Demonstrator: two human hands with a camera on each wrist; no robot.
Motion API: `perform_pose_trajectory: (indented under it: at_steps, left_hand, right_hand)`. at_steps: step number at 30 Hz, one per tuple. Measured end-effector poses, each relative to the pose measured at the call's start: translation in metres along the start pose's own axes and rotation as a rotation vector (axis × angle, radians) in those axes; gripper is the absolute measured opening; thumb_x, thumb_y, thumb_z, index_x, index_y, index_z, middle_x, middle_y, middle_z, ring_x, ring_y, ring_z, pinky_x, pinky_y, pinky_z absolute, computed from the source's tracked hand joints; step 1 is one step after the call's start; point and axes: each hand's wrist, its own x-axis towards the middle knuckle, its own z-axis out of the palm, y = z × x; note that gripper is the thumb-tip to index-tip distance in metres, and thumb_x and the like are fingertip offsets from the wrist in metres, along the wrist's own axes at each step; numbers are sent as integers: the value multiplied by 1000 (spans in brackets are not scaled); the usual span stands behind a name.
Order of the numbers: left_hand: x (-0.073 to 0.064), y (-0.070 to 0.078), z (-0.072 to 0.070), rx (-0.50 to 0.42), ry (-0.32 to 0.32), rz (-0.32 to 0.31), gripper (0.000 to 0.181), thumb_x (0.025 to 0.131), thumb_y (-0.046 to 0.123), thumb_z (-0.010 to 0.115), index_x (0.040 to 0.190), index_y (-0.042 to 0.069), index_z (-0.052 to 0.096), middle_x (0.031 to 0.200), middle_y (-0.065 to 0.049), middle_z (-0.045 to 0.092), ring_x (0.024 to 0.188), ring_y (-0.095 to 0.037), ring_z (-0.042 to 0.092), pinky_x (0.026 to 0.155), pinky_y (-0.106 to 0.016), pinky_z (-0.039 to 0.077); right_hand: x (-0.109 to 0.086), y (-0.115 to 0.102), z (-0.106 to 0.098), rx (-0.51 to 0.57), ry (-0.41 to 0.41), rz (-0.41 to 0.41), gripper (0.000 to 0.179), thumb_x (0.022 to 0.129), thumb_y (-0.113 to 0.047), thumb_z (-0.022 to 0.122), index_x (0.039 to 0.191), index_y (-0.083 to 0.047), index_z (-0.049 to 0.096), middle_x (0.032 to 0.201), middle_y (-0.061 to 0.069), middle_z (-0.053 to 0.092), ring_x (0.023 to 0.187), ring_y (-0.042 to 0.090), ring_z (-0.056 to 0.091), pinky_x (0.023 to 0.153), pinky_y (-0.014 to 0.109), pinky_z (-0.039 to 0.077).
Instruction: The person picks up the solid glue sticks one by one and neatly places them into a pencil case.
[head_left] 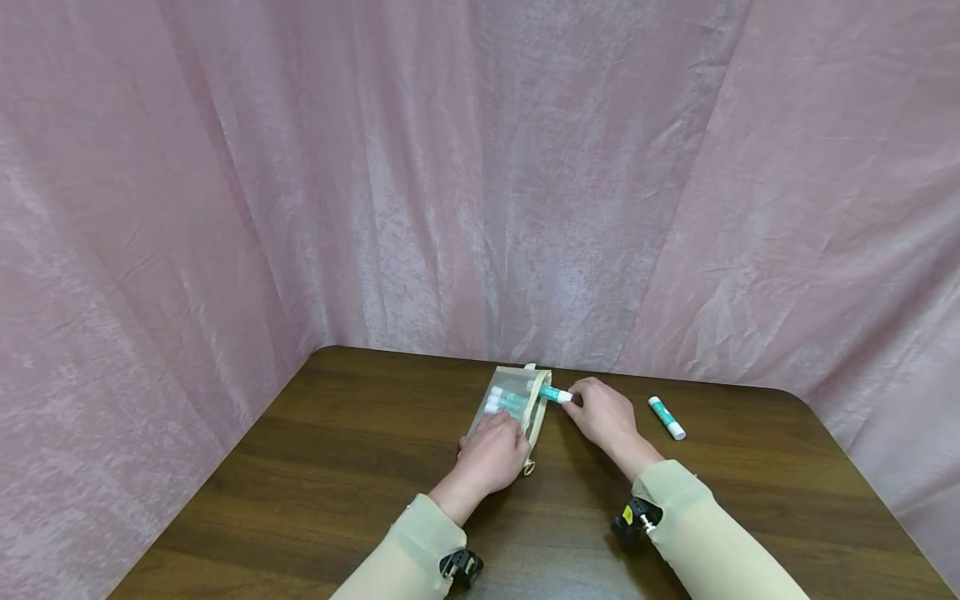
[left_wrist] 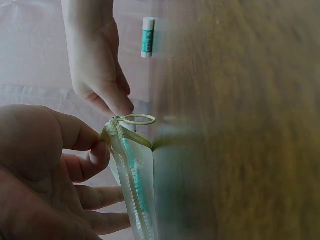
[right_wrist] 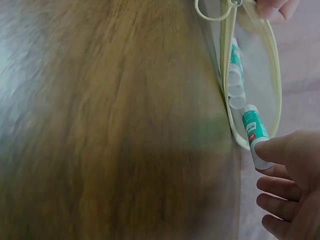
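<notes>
A see-through mesh zipper pouch [head_left: 512, 379] lies near the table's back edge, its mouth facing right and spread apart. My left hand [head_left: 491, 454] pinches the near corner of its mouth, beside the zipper's pull ring [right_wrist: 210, 19]. Between thumb and fingers, my right hand [head_left: 603, 412] holds a white and teal glue stick [right_wrist: 254, 125] by its white end. The stick's far end reaches into the pouch mouth. Several more glue sticks [right_wrist: 236, 90] lie inside, showing through the mesh.
One loose glue stick [head_left: 667, 417] lies on the brown wooden table [head_left: 360, 467], to the right of my right hand. Pink curtains [head_left: 420, 183] hang behind the table and along its sides.
</notes>
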Motion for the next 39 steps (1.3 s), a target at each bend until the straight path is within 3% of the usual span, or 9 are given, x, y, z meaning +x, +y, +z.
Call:
perform_pose_trajectory:
  at_steps: [6,15,26,33,39]
  left_hand:
    - [-1,1,0,5,2,7,25,105,17,61,81,14,61,101,-3,62,115,-28,61,87,-73,53]
    - [-2,2,0,3,-14,-3,22,106,18,61,85,13,64,115,-8,68,125,-32,61,92,-77,50]
    - [-4,0,-1,-3,-19,-4,23,107,18,60,84,13,62,126,-10,69,133,-35,59,94,-79,49]
    - [-4,0,-1,0,-11,3,21,105,18,62,85,13,64,108,-5,66,120,-31,61,90,-77,51]
    - [-4,0,-1,-1,-22,-2,22,106,18,62,85,14,64,107,-4,65,119,-30,60,90,-75,51]
  right_hand:
    - [5,-3,7,21,-8,6,13,101,-23,81,104,-10,81,119,12,75,96,28,69,81,52,57]
    - [11,-10,15,28,-24,5,15,101,-27,81,108,-14,83,112,7,74,94,24,68,79,49,56]
    - [15,-18,27,1,0,-36,18,98,-28,84,111,-15,84,102,5,71,94,29,71,78,51,59]
    - [15,-22,31,-30,-6,-56,25,98,-28,85,119,-15,84,108,9,72,104,35,69,82,54,59]
    - [12,-20,33,-26,0,-48,28,97,-32,85,119,-14,83,112,11,70,107,36,64,85,55,58]
